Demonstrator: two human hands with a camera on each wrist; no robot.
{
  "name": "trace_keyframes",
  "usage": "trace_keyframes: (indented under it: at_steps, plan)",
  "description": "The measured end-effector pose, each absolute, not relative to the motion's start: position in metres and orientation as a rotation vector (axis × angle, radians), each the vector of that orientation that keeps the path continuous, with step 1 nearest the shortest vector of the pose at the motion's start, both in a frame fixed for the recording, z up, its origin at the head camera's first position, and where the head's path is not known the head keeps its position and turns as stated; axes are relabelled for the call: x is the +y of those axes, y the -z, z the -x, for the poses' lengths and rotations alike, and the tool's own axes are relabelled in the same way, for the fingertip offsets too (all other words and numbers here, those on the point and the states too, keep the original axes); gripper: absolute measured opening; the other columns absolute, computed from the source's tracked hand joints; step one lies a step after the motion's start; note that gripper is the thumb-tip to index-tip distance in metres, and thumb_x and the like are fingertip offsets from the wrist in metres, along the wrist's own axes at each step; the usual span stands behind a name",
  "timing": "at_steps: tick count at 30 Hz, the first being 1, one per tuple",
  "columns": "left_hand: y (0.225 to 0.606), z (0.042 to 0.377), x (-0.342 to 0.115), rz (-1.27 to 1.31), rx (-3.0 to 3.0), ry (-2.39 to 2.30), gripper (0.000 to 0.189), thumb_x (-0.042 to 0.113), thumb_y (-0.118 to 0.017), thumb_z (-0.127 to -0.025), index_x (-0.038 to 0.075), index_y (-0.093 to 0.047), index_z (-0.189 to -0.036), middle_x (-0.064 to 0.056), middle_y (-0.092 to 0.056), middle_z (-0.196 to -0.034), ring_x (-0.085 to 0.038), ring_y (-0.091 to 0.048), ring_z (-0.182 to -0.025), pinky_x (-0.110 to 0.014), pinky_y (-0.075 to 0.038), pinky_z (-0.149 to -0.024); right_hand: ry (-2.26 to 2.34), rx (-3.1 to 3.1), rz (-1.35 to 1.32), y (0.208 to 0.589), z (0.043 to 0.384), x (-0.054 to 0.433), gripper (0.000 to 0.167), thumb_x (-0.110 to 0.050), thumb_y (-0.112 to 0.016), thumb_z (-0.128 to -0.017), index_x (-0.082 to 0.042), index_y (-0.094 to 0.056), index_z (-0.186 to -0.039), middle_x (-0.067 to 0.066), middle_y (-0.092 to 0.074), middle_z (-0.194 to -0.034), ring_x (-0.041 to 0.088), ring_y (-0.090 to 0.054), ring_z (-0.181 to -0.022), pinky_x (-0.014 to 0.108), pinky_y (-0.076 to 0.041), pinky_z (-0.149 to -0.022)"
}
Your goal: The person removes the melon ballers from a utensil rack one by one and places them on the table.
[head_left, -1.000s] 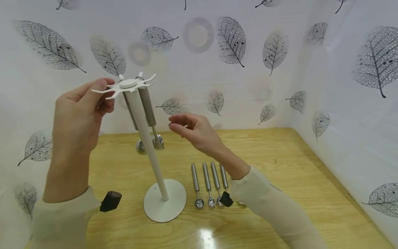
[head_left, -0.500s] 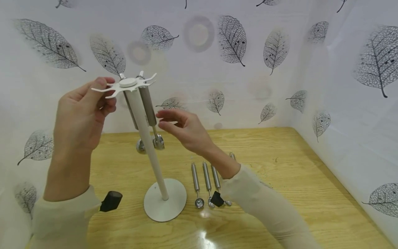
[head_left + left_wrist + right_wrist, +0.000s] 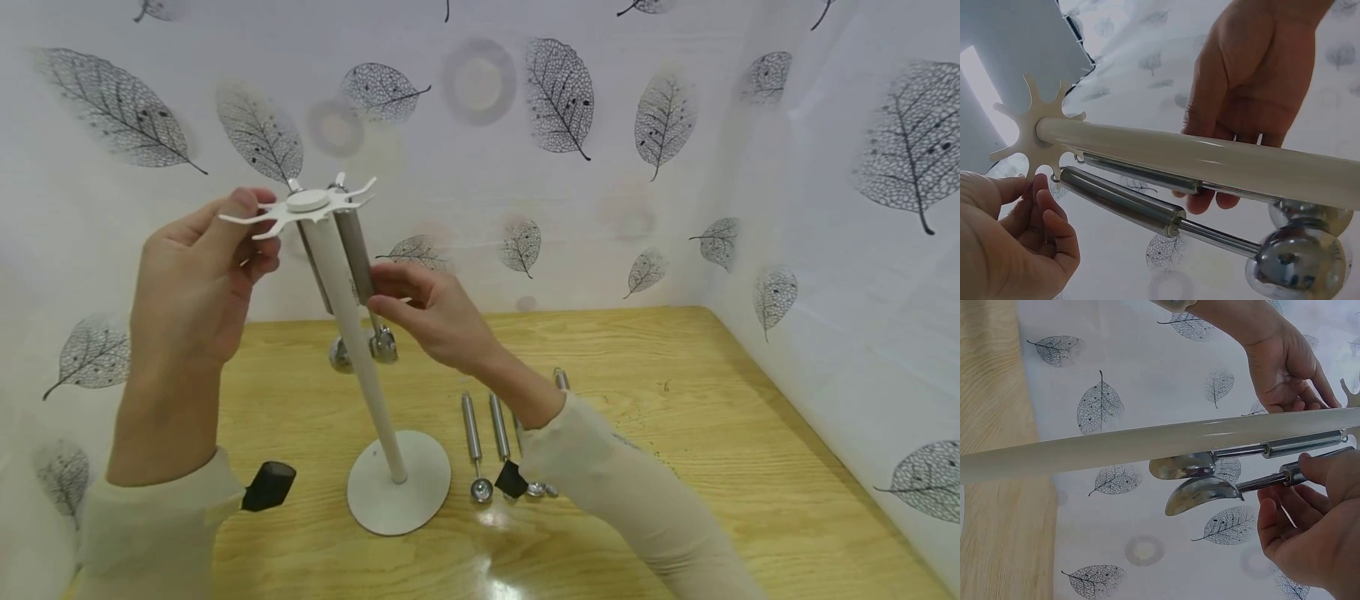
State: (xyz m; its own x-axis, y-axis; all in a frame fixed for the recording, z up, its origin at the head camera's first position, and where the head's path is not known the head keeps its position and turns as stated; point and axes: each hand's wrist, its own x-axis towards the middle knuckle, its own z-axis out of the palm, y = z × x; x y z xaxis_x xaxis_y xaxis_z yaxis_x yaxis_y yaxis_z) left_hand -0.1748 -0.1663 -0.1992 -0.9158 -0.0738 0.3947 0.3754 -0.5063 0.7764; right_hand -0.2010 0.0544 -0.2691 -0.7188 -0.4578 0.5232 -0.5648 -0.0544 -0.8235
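A white stand [image 3: 367, 383] with a round base and a star-shaped hook top rises from the table. Two steel scoops with ringed handles hang from its far-side hooks. My left hand [image 3: 198, 275] pinches one arm of the hook top between thumb and fingers. With thumb and fingertips my right hand [image 3: 442, 317] holds the handle of the right-hand hanging scoop [image 3: 1204, 497], its bowl hanging below. The other hanging scoop [image 3: 1122, 200] hangs beside it, touched by neither hand. In the head view the pole partly covers that one.
Several steel tools lie in a row on the wooden table [image 3: 285, 400] right of the stand, among them a scoop [image 3: 472, 429]; my right sleeve [image 3: 600, 467] partly covers the row. Leaf-patterned curtain [image 3: 480, 167] walls the back and sides.
My right hand has moved left, from apart from the stand to the handle of the right-hand hanging scoop. The left hand has stayed at the hook top.
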Motion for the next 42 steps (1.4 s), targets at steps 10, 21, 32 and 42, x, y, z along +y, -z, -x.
trace_keyframes:
  at_steps: [10, 21, 32, 42]
  plan:
    - [0.199, 0.175, -0.167, 0.452, -1.388, 2.471, 0.021, 0.009, -0.075, -0.096, -0.009, -0.075, -0.105, -0.013, -0.067, -0.09, -0.019, -0.058, -0.071, -0.022, -0.056, -0.065, -1.909, -2.069, -1.112, 0.264, 0.202, 0.053, 0.028, 0.001, -0.062, -0.102, 0.01, -0.064, -0.129, 0.022, -0.07, -0.119, 0.02, -0.07, -0.103, 0.035, -0.06, -0.092]
    - [0.199, 0.175, -0.166, 0.461, -1.386, 2.473, 0.02, 0.008, -0.074, -0.096, -0.01, -0.074, -0.105, -0.013, -0.069, -0.089, -0.019, -0.059, -0.069, -0.022, -0.056, -0.064, -2.006, -1.97, -0.904, 0.255, 0.202, 0.067, 0.026, 0.0, -0.064, -0.102, 0.01, -0.064, -0.126, 0.022, -0.069, -0.11, 0.025, -0.069, -0.097, 0.038, -0.06, -0.091]
    - [0.199, 0.175, -0.167, 0.442, -1.404, 2.429, 0.02, 0.009, -0.074, -0.096, -0.009, -0.075, -0.104, -0.013, -0.07, -0.089, -0.02, -0.058, -0.069, -0.022, -0.055, -0.064, -1.956, -2.067, -0.803, 0.261, 0.191, 0.115, 0.028, 0.002, -0.069, -0.098, 0.008, -0.066, -0.124, 0.018, -0.071, -0.112, 0.028, -0.07, -0.099, 0.038, -0.06, -0.092]
    - [0.201, 0.176, -0.166, 0.435, -1.434, 2.397, 0.021, 0.011, -0.075, -0.096, -0.008, -0.075, -0.104, -0.013, -0.069, -0.092, -0.02, -0.057, -0.071, -0.021, -0.055, -0.065, -1.932, -2.087, -0.642, 0.267, 0.177, 0.165, 0.028, 0.005, -0.071, -0.095, 0.008, -0.066, -0.122, 0.013, -0.071, -0.105, 0.02, -0.07, -0.09, 0.031, -0.061, -0.084]
